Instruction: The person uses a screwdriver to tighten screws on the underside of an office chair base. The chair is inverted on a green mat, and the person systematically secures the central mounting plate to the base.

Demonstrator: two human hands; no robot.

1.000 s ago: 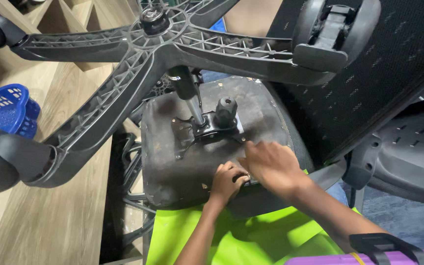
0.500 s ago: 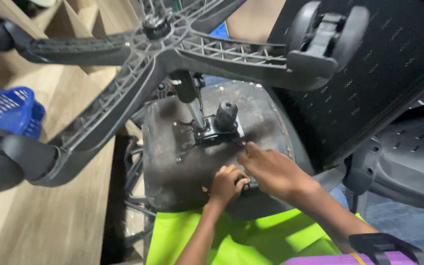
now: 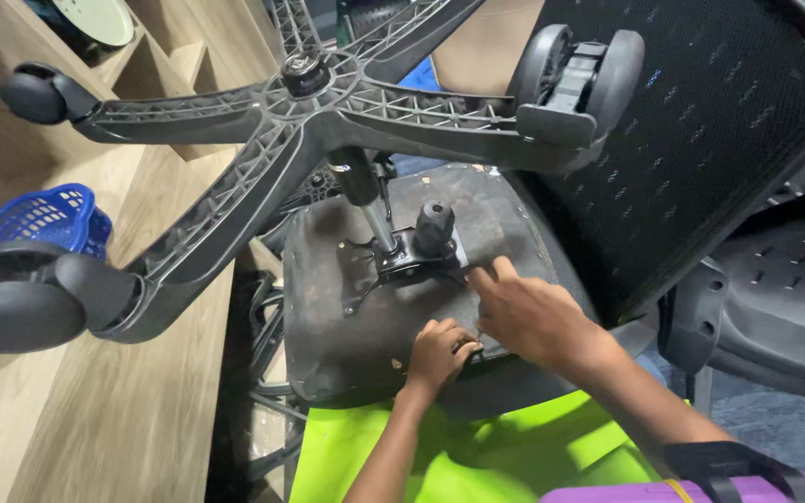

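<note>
Office chair (image 3: 402,307), upturned: seat underside facing up, gas column rising toward the star base (image 3: 305,79). Left hand (image 3: 440,352) curled and right hand (image 3: 533,312) spread flat, both pressing the seat's near edge; anything pinched unclear.

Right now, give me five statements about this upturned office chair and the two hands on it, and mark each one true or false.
1. The office chair is turned over, its star base pointing up toward the camera. True.
2. Both hands rest on the underside of the seat. True: the left hand and right hand sit close together near the seat's front edge.
3. The right hand grips a caster wheel. False: the caster is untouched; that hand lies on the seat bottom.
4. A red basket stands at the left. False: the basket is blue.
5. The backrest is black mesh. True.
</note>
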